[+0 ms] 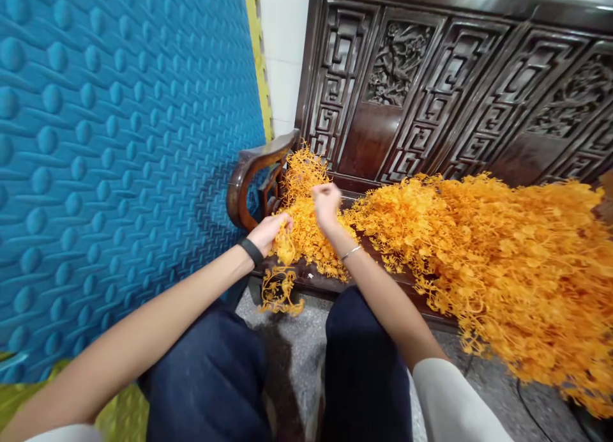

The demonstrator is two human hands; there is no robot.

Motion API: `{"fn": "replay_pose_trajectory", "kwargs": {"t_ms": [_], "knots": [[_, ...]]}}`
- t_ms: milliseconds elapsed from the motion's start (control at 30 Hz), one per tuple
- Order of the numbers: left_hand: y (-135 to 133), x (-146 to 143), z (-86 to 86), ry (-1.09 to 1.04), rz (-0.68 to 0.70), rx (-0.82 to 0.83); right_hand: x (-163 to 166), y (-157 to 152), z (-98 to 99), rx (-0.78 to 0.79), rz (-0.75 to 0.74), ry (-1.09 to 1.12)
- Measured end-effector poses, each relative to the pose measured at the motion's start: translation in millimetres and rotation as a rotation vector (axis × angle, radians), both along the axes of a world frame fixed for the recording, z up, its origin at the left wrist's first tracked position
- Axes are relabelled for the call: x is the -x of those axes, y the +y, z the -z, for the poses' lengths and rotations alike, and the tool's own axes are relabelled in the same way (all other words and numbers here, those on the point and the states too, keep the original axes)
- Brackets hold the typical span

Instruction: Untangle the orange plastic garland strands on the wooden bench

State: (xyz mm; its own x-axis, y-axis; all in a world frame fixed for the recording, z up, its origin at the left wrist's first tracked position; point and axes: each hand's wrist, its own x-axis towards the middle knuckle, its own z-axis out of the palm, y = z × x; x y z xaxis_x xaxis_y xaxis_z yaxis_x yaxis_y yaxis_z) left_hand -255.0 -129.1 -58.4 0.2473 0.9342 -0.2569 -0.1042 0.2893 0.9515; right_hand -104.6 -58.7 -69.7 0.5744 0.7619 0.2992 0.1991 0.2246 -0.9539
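Observation:
My left hand (272, 232) is closed around a small orange plastic flower sprig (281, 289), whose curly stems dangle below the fingers over the bench's front edge. To its right, my right hand (327, 204) is raised over a pile of orange sprigs (313, 234) at the bench's left end. Its fingers are curled and slightly blurred; whatever they may pinch is hidden. A far larger heap of the same orange sprigs (522, 257) spreads along the bench to the right and hangs over its front.
The dark carved wooden bench (368, 142) has a curved armrest (246, 174) just left of the hands. A blue studded foam mat (119, 142) with yellow edging stands at the left. Grey speckled floor (301, 346) shows between my knees, and a black cable (529, 410) lies at lower right.

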Motion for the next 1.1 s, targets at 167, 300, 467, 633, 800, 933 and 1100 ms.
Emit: {"fn": "replay_pose_trajectory", "kwargs": {"t_ms": [167,300,467,633,800,933,1100], "knots": [[-15.9,22.1,0.6,-0.021,0.082,0.013,-56.0,18.1,7.2,0.016,-0.038,-0.056],[-10.2,26.5,-2.1,-0.069,0.076,0.072,-54.4,18.0,20.3,0.053,-0.219,-0.175],[-8.3,23.3,-2.7,-0.142,0.209,0.086,-51.3,9.8,26.3,0.081,-0.316,-0.391],[-7.0,22.0,0.6,-0.171,0.257,0.072,-54.8,-10.5,20.9,0.005,-0.345,-0.505],[-8.8,18.3,-1.0,-0.126,0.242,0.032,-33.1,-48.7,3.9,-0.058,-0.632,-0.330],[-11.0,15.9,1.2,-0.054,0.249,-0.059,-17.1,-77.6,-12.4,-0.043,-0.927,-0.203],[-9.7,12.9,8.1,0.037,0.312,-0.314,-16.3,-91.5,-20.8,0.009,-1.063,-0.391]]}}
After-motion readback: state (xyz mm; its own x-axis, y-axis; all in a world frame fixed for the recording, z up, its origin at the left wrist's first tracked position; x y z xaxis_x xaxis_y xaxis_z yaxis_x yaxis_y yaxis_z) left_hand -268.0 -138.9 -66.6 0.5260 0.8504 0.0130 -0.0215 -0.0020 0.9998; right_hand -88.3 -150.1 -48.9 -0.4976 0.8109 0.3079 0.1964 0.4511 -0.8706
